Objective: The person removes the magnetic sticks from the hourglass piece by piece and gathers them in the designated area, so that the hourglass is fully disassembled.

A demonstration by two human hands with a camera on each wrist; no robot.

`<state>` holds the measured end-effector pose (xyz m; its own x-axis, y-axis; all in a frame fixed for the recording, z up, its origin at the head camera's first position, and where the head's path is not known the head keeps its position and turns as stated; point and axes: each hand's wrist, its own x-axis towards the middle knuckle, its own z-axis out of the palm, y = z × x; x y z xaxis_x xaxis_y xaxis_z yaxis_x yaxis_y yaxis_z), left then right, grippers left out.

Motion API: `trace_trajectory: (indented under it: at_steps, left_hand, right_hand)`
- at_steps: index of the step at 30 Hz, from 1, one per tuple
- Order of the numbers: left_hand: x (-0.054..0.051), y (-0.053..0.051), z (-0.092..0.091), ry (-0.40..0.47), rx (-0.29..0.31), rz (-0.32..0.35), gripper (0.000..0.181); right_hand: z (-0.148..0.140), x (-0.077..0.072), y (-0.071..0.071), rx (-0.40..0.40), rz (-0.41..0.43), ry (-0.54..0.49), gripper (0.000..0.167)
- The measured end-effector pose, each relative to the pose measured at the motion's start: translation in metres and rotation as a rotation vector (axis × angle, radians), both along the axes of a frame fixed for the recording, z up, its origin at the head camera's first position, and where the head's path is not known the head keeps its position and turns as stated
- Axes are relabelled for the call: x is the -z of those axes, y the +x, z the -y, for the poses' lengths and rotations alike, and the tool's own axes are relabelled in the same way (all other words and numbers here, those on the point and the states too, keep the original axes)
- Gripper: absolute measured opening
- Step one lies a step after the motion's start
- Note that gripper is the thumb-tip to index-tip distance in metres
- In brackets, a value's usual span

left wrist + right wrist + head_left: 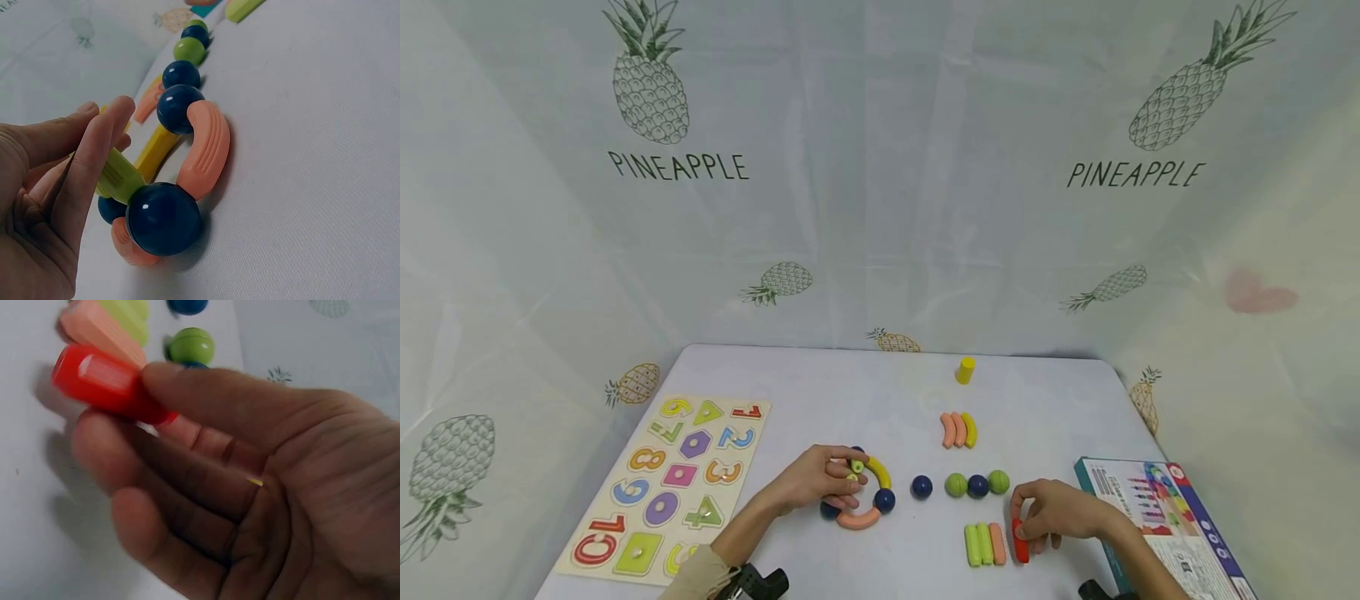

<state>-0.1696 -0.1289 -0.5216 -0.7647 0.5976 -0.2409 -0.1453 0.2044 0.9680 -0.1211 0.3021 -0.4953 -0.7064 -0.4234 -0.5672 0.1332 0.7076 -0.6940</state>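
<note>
My left hand (820,482) pinches a green rod (119,178) standing at the left side of a ring of toy pieces. The ring shows blue balls (164,219), a yellow curved piece (880,472) and a pink curved piece (859,521); my fingers partly hide its left side. Between thumb and fingers, my right hand (1060,510) holds a red rod (103,381). Just left of it lie two green rods (979,546) and a pink rod (997,543), side by side.
A blue ball (921,487) sits right of the ring, beside a row of green and blue balls (977,486). Farther back are curved pieces (959,430) and a yellow cylinder (966,371). A number-and-shape board (655,475) lies left, a box (1172,525) right.
</note>
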Motion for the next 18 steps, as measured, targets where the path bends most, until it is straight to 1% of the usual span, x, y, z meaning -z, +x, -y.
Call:
trace_trajectory:
  at_steps: [5,8,12,18]
  left_hand:
    - [-0.003,0.001,0.000,0.004,-0.001,0.005,0.049]
    - [-0.004,0.002,0.000,0.002,-0.012,0.009,0.049]
    - [-0.004,0.003,0.000,0.006,-0.010,0.006,0.048]
    - [-0.005,0.003,0.001,0.008,0.000,0.006,0.047]
  right_hand:
    - [0.004,0.006,0.004,0.028,0.016,0.049,0.015]
    - [0.006,0.009,0.004,0.030,0.001,0.044,0.017]
    - [0.009,0.011,0.003,0.029,-0.016,0.041,0.017]
    - [0.014,0.010,0.005,0.034,-0.007,0.035,0.016]
